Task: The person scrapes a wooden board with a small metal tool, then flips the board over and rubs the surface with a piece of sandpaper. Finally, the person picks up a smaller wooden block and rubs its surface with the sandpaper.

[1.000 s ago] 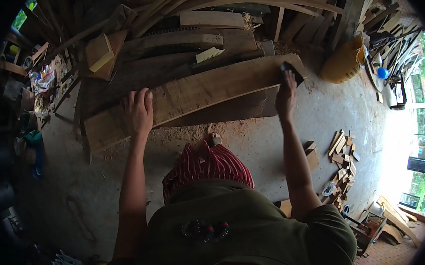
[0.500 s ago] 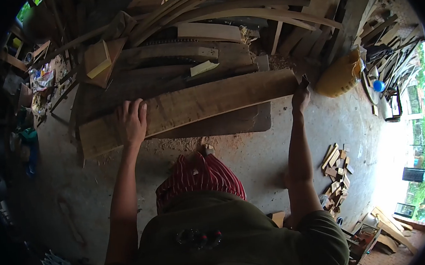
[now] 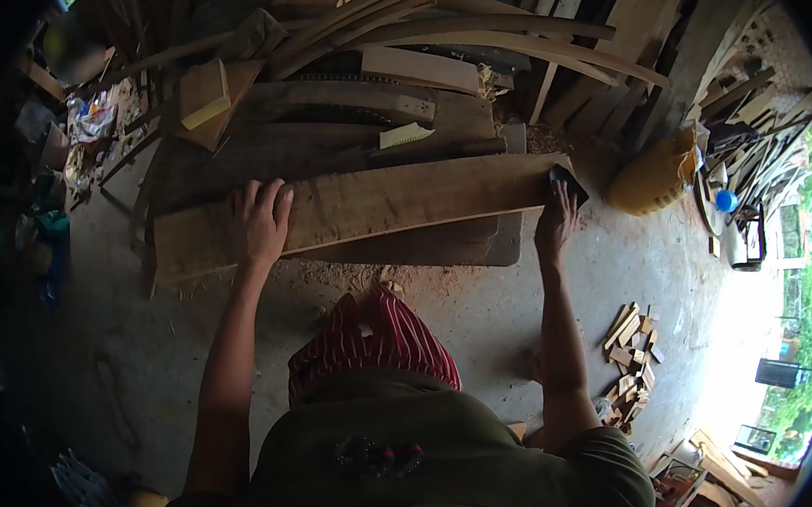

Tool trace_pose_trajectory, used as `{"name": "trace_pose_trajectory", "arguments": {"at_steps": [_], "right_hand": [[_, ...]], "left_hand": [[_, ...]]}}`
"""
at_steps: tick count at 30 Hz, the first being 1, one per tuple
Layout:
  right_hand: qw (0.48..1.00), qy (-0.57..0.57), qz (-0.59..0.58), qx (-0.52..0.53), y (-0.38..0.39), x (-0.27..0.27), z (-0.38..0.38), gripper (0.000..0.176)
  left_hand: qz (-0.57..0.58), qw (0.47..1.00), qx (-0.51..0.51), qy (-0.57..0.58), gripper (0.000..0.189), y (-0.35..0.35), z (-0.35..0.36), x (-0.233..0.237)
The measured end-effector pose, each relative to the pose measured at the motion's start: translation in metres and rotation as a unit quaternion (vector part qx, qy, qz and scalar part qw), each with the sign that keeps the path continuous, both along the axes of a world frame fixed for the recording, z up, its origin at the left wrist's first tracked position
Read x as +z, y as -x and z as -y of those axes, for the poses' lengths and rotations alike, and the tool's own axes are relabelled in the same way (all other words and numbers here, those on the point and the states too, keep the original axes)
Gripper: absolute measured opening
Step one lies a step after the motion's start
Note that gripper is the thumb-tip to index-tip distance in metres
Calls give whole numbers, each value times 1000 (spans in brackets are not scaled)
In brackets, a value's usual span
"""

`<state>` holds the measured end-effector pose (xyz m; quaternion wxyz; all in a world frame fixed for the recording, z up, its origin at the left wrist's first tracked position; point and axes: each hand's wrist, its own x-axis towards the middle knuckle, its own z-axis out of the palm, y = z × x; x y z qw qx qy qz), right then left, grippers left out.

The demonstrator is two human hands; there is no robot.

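A long wooden plank [image 3: 402, 197] lies crosswise in front of me over a dark flat board [image 3: 424, 247] near the floor. My left hand [image 3: 261, 221] rests on top of the plank's left part, fingers spread and reaching its far edge. At the plank's right end, my right hand [image 3: 557, 219] has its fingers over a dark, thin piece like sandpaper [image 3: 566, 186], pressed to the corner. Its thumb side is partly hidden.
Curved wooden strips [image 3: 466, 28] and offcuts are piled beyond the plank. A yellow sack [image 3: 653, 175] stands to the right. Small wood blocks [image 3: 631, 351] lie on the concrete floor, with shavings [image 3: 342, 277] near my knees.
The plank's right end now sits lower in view, and the plank is more level. My right hand has moved down and left with the dark piece; my left hand stays on the plank.
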<state>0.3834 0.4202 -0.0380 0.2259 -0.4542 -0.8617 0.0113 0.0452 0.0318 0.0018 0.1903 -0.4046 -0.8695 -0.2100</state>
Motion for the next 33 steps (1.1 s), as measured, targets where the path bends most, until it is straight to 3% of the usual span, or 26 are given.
{"name": "trace_pose_trajectory", "arguments": {"at_steps": [3,5,9,11,12,15,17,19,22,23,25,29,31,33], "right_hand": [[999,18,-18,39,4,5,2,44],[998,27,56,7,15,23,-18,44],[997,36,71,-11,42,12,-35,44],[991,-1,-34,131,45,-3,0,43],[987,6,-43,152,50,14,30,42],[980,-2,-33,198,47,19,14,40],[994,21,1,110,59,25,-15,38],[997,30,-44,56,73,12,-27,39],[978,-43,-55,197,88,14,49,42],[971,16,-81,224,91,18,80,44],[960,18,-45,275,97,27,110,45],[962,28,-57,264,114,35,76,45],[980,-6,-63,190,129,22,70,46],[965,-17,-32,260,133,41,127,50]], "left_hand": [[20,1000,5,13,28,-1,-1,1],[24,1000,1,5,29,-1,-1,3],[20,1000,0,-3,27,-1,1,2],[15,1000,1,-20,27,2,1,0],[17,1000,-1,-18,27,1,1,0],[9,1000,-9,-18,26,3,2,-3],[-6,1000,-13,-24,26,3,1,-4],[5,1000,-9,-28,25,-2,2,-2],[1,1000,4,-31,24,3,1,2],[3,1000,5,-19,24,0,2,1],[16,1000,5,-17,24,-1,3,4],[11,1000,7,-17,25,0,3,1],[10,1000,13,-22,25,-2,5,-2],[-5,1000,13,-16,25,1,4,-4]]}}
